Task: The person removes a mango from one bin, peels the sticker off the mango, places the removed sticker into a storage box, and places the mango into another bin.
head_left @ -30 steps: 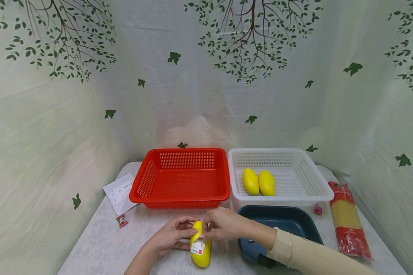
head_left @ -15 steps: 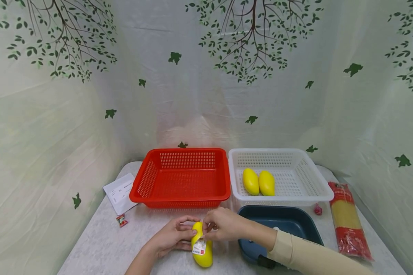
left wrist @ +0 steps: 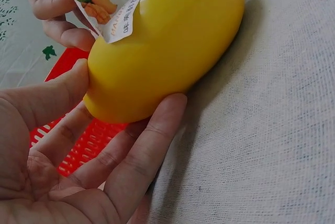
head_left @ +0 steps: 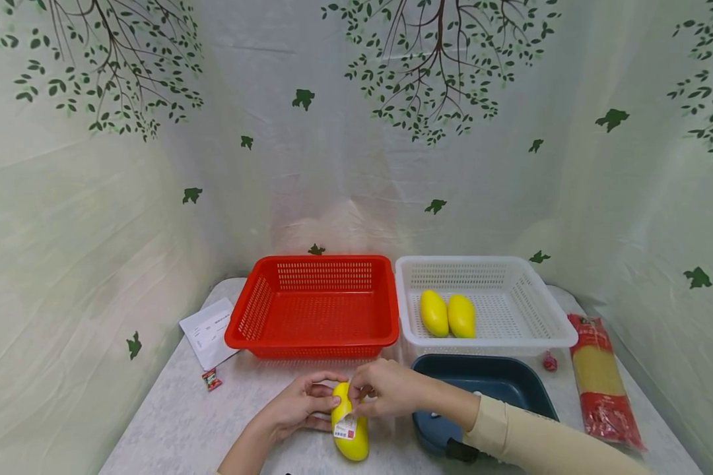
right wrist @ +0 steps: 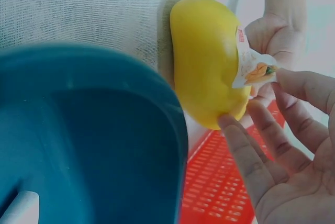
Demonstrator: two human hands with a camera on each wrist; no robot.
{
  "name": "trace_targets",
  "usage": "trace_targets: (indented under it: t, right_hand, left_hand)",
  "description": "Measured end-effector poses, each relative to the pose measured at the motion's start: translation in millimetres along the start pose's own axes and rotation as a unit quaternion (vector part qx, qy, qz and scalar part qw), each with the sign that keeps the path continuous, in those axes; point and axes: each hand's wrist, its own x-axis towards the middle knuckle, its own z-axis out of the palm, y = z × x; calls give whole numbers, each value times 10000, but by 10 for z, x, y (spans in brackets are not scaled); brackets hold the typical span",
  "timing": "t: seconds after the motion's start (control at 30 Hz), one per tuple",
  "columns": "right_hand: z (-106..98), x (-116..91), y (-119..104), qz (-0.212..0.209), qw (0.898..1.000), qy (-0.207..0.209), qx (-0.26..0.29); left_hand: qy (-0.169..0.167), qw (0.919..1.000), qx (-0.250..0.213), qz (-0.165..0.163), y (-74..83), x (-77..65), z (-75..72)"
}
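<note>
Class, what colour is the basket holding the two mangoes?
White; the basket shows best in the head view, with two yellow mangoes inside.

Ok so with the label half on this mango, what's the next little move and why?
Probably press the label flat against the mango. Its upper end stands off the skin, pinched by the right hand, while the left hand steadies the fruit on the table.

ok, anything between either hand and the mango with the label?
Nothing visible. The left hand holds the mango directly, thumb and fingers on its skin. The right hand pinches the label, part lifted off the mango, with one fingertip touching the fruit.
</note>
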Motion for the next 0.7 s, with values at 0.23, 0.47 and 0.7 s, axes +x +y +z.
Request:
trace_targets:
  t: [0.23,0.47,0.7]
  right_hand:
    - [-36,-35,-22,-129,9996,-203,146]
    - [-135,-16,-56,-226,9970,-638,371]
    - [-277,102,-38,-236,9931,-1095,355]
  left_hand:
    - [109,9999,21,-115,-31,17,-2]
    - [131,9998,-13,-165,-32,28,9]
    - [75,10000,-24,7,-10,31,-5]
